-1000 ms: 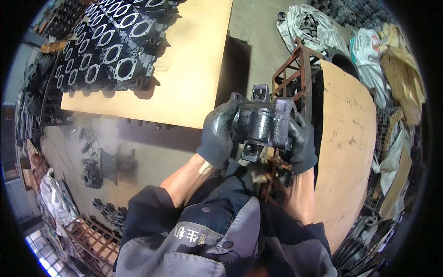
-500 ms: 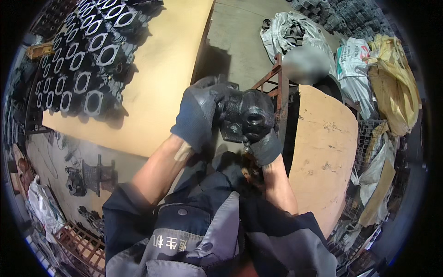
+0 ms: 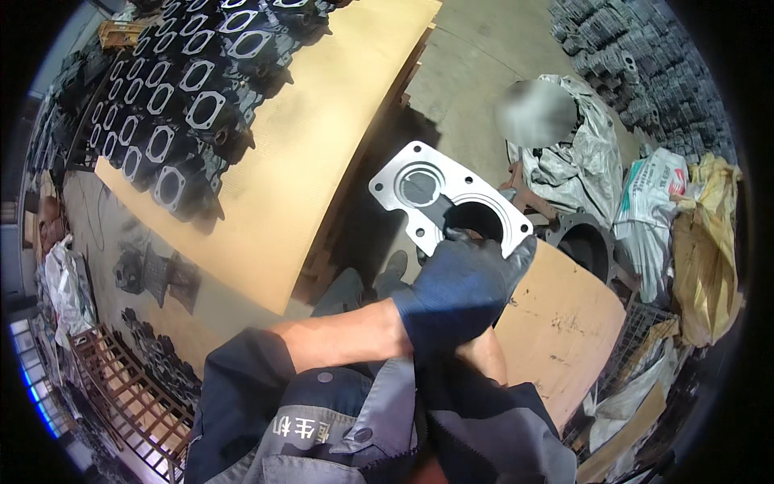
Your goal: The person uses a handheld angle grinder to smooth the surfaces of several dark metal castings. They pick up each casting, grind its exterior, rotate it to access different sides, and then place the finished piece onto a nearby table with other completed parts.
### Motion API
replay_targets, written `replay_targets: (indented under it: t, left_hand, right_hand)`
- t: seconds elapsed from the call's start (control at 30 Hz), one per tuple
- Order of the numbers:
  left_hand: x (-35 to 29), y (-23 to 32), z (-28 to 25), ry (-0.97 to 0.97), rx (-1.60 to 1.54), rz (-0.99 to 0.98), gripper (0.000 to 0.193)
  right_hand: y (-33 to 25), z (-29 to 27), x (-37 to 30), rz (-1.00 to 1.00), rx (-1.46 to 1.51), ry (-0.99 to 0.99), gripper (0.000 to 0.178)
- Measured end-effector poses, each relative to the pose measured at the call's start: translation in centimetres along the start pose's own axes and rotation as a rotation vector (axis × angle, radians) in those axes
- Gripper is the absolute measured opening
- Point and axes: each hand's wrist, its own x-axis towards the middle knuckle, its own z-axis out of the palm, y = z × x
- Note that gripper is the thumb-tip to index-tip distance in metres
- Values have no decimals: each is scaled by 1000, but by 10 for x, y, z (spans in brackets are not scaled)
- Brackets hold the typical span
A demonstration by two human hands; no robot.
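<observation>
A black metal housing casting [image 3: 395,173] is held up in front of me with its bright machined flange face toward me. The flange has bolt holes, a round recess at its left and a large dark bore at its right. My left hand [image 3: 463,282], in a dark knit glove, reaches across and grips the near right edge, its fingers curled at the bore. My right forearm [image 3: 486,355] comes up beneath the left wrist. The right hand itself is hidden behind the left glove and the casting, so its fingers cannot be made out.
Rows of similar castings [image 3: 205,109] stand on a cardboard-covered stack [image 3: 322,153] at left. A brown board [image 3: 556,323] and a round-mouthed casting [image 3: 584,242] are at right. Beyond lie a silvery sack [image 3: 588,173], white sack [image 3: 649,218], yellow sack [image 3: 705,250] and piled castings [image 3: 637,73].
The casting has turned so its bright flange face shows instead of its black side. My left hand has swung right across my body, over the right hand. The view has shifted too.
</observation>
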Motion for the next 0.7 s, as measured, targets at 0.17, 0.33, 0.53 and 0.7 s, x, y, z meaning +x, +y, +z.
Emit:
replay_targets:
  t: [0.17,0.33,0.53,0.7]
  left_hand:
    - [35,-19,-3,-49,59,112,62]
    - [64,-73,-9,136,-5,209,51]
    - [90,-132,-21,301,-196,-45,49]
    - [123,-179,-95,354,-633,-541,52]
  right_hand:
    - [-4,-15,41,-16,-52,-24,38]
    - [-3,-12,100,-74,-134,-37,38]
    - [-10,0,169,-155,-229,-71,39]
    - [-37,-10,225,-305,-434,-267,39]
